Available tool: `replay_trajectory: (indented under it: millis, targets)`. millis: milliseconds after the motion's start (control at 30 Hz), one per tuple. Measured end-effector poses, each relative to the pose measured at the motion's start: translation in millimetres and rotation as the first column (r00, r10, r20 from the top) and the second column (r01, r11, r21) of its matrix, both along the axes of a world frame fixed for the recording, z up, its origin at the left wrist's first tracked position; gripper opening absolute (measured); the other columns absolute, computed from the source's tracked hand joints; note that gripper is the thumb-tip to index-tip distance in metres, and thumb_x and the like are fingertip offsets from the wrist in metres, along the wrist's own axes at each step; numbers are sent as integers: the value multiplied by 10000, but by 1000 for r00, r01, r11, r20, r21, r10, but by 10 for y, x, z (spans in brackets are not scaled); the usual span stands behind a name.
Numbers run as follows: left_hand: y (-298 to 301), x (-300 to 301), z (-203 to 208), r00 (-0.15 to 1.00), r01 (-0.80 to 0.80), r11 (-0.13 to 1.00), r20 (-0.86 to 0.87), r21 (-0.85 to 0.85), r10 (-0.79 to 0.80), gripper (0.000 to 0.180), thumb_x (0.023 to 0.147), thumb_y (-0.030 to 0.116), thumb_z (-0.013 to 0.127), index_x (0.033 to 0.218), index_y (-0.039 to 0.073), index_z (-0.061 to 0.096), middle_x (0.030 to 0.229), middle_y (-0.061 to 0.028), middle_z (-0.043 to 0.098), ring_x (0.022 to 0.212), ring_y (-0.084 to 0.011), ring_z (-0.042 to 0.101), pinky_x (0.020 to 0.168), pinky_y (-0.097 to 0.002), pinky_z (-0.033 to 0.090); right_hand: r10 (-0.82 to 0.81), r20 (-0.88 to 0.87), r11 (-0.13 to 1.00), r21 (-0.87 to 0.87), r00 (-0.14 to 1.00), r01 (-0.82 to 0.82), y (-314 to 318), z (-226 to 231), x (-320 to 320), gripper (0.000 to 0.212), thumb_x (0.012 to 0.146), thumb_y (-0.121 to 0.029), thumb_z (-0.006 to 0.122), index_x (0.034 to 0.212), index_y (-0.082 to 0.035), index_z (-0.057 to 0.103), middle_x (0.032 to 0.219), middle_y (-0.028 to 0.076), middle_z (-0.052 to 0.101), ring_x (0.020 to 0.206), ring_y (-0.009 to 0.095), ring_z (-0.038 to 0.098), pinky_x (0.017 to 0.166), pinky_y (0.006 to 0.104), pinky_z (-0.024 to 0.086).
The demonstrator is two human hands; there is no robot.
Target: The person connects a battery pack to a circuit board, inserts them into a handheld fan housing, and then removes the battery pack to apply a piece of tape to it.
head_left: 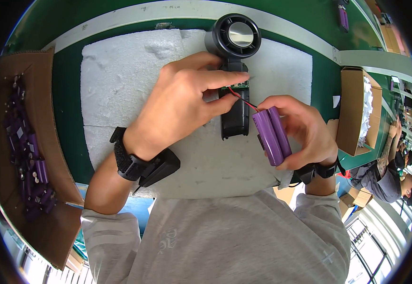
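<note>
A black handheld fan [234,118] lies on the white foam sheet, its round head away from me and its handle toward me. The handle is open, and a strip of green circuit board [243,85] shows near its top. My left hand [177,99] grips the fan at the neck. Its index finger reaches across the board, and its thumb is at the red and black wires [247,102], whose ends it partly hides. Those wires run to a pack of two purple battery cells [272,137]. My right hand [307,130] holds that pack just right of the handle, fingers closed around it.
White foam sheet [116,80] covers much of the green table [66,109]. At left stands a cardboard box [35,71] with many purple battery packs [31,156]. On the right sits a smaller carton [352,104] with white pieces inside. Another person [381,182] is at far right.
</note>
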State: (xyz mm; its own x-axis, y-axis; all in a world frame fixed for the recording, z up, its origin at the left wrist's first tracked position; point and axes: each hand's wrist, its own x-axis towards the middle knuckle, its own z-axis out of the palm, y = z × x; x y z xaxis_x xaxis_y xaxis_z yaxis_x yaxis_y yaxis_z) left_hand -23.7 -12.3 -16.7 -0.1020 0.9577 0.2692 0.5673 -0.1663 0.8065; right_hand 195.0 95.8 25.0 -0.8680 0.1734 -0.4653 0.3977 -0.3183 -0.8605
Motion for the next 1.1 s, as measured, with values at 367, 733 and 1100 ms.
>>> replay_trajectory:
  millis: [367, 733, 1100]
  targets:
    - [-16, 43, 12, 999, -19, 999, -39, 30, 21, 382, 637, -13, 705, 997, 112, 708, 906, -134, 630, 672, -214, 633, 589, -279, 515, 50, -163, 939, 343, 985, 9, -35, -139, -43, 917, 446, -130, 872, 1256, -19, 458, 1157, 87, 527, 1033, 188, 518, 890, 319, 419]
    - [-25, 26, 23, 999, 32, 999, -39, 40, -30, 329, 704, -42, 607, 1013, 36, 689, 812, -142, 613, 588, -211, 584, 513, -284, 457, 83, -238, 673, 729, 968, 122, -241, -224, -182, 765, 498, -59, 838, 1194, -53, 519, 1179, 95, 540, 1006, 202, 544, 798, 284, 458]
    - [-16, 19, 13, 999, 36, 998, -35, 54, -34, 306, 725, -42, 600, 1013, 19, 683, 774, -135, 608, 565, -204, 571, 490, -280, 439, 148, -214, 476, 871, 966, 121, -323, -213, -284, 680, 533, -4, 807, 1160, -27, 544, 1202, 132, 511, 1021, 250, 557, 843, 332, 501]
